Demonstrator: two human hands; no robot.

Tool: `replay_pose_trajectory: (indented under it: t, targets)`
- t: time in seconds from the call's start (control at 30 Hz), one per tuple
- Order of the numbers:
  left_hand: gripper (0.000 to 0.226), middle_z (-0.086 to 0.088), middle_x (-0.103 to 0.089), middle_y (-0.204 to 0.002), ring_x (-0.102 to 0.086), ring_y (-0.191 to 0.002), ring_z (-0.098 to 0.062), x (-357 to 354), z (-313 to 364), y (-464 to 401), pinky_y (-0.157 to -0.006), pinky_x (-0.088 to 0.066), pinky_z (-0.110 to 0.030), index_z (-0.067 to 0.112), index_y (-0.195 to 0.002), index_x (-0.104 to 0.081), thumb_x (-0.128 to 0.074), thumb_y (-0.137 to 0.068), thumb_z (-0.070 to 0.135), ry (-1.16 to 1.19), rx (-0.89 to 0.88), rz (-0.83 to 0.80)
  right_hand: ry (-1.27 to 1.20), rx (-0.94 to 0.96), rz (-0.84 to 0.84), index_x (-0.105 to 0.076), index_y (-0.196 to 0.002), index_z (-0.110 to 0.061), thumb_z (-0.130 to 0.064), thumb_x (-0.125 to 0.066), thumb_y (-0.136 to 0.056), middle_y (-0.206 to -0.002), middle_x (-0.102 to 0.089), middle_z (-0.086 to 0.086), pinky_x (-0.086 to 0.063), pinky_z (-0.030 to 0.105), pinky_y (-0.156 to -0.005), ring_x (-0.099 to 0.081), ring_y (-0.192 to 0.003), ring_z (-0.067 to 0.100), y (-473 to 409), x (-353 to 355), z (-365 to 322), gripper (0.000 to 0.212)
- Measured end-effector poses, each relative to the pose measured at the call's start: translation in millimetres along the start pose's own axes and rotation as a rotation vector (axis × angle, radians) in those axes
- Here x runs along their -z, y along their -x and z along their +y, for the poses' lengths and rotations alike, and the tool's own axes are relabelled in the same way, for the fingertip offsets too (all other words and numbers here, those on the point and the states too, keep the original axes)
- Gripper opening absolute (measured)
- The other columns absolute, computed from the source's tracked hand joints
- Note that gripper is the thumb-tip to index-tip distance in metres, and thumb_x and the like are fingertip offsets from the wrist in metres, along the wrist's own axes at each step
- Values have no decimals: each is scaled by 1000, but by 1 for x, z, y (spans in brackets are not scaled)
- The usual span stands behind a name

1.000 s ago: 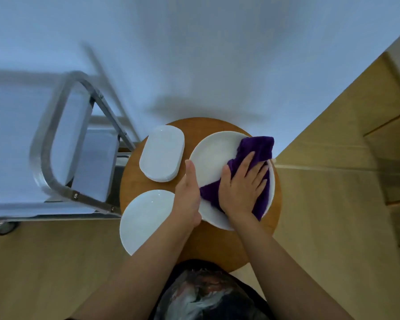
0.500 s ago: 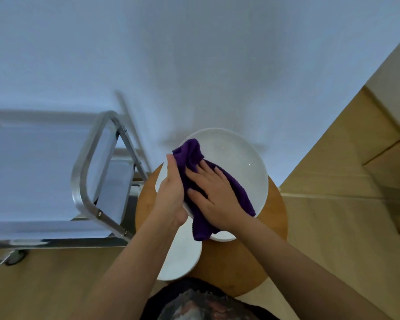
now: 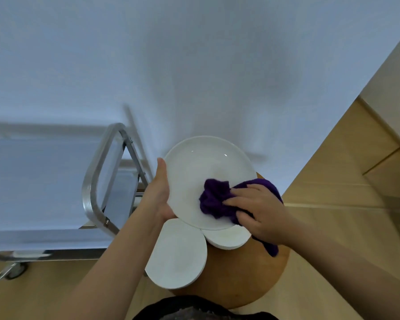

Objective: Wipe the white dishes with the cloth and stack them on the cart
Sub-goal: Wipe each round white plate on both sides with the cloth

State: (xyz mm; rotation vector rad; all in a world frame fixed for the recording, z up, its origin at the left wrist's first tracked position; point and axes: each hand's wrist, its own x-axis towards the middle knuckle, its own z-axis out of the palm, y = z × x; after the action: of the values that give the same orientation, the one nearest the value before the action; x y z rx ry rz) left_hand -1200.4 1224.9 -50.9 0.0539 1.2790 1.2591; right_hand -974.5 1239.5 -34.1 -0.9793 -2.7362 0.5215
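One round plate [image 3: 203, 167] has been lifted off the wooden surface [image 3: 247, 273] since a second ago. It is gripped at its nine o'clock rim by the left hand [image 3: 158, 195]; the purple cloth [image 3: 215, 199], bunched in the right hand [image 3: 261, 211], is pressed at its five o'clock. Two dishes remain below; stacking on the cart [image 3: 90, 192] is still pending.

We seem to be in a plain room: a bare white wall [image 3: 194, 65], pale wood floor [image 3: 333, 227], a steel cart [image 3: 97, 181].

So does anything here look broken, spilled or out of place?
Nothing broken or spilled. One oddity: the round white plate on the wooden stool juts past its near-left edge. The lifted plate and purple cloth look fine.
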Motion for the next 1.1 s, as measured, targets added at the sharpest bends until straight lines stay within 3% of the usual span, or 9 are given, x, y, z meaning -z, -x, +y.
replay_pose_trajectory:
  t: [0.13,0.23,0.4,0.53,0.67,0.8,0.9,0.97,1.1]
  targets:
    - [67,-15,-74,-81,-71,-67,-38,-5,4,0,-50,-55,-46,15,-105,-59,-44,-79,75,-8,44,-60,-275,-8,-386,1,-148,-37,-34,-32,-89,-152,-7,-23,2,-4,-97,-5,-130,-17,0,-6,-25,68]
    - [71,-17,-74,-85,-71,-70,-36,-13,-1,3,-51,-56,-43,11,-104,-62,-47,-77,76,-79,61,-54,-282,55,-456,17,-145,-35,-31,-30,-100,-153,7,-22,8,-5,-96,5,-129,-17,-6,-13,-34,65]
    - [75,-12,-73,-100,-70,-92,-31,-17,-15,9,-75,-56,-40,11,-114,-64,-45,-80,75,-134,34,-39,-47,106,-191,20,-134,-45,-36,-20,-103,-147,18,-22,21,14,-104,24,-136,1,-29,-34,-31,52]
    - [71,-9,-70,-113,-63,-107,-29,-24,-23,15,-99,-47,-45,18,-120,-63,-39,-84,74,-164,-13,-21,145,11,76,17,-141,-34,-41,-16,-97,-158,-5,-3,22,28,-109,23,-136,8,-48,-49,-28,55]
    - [65,-8,-68,-112,-63,-105,-28,-33,-26,23,-97,-49,-47,25,-120,-61,-30,-88,72,-232,-80,-28,124,-147,311,11,-142,-21,-43,-14,-93,-155,-17,16,14,33,-112,1,-145,26,-72,-45,-24,60]
    - [67,-7,-69,-107,-65,-98,-27,-31,-27,28,-78,-56,-40,26,-119,-58,-31,-84,75,-247,-139,5,237,-310,519,-14,-146,-6,-39,-29,-92,-145,-33,27,-16,53,-109,-28,-136,44,-90,-27,-5,66]
    - [56,-4,-69,-104,-66,-94,-27,-25,-18,26,-64,-58,-39,31,-106,-58,-36,-81,77,-172,-147,49,382,-358,505,-22,-146,-3,-35,-44,-94,-147,-30,26,-19,59,-108,-27,-136,44,-87,-19,20,65]
    - [56,-6,-66,-110,-64,-99,-34,-22,-13,25,-76,-56,-52,33,-100,-56,-39,-76,80,-136,-117,73,436,-349,475,-22,-145,-2,-31,-53,-92,-148,-28,26,-16,58,-109,-27,-136,43,-80,-19,32,68]
    - [79,-12,-58,-129,-54,-116,-42,-15,-15,20,-96,-46,-54,23,-115,-57,-38,-72,85,-196,-182,202,468,-383,289,15,-142,-13,-42,-21,-97,-157,-7,16,8,51,-112,-2,-145,29,-62,-30,33,64]
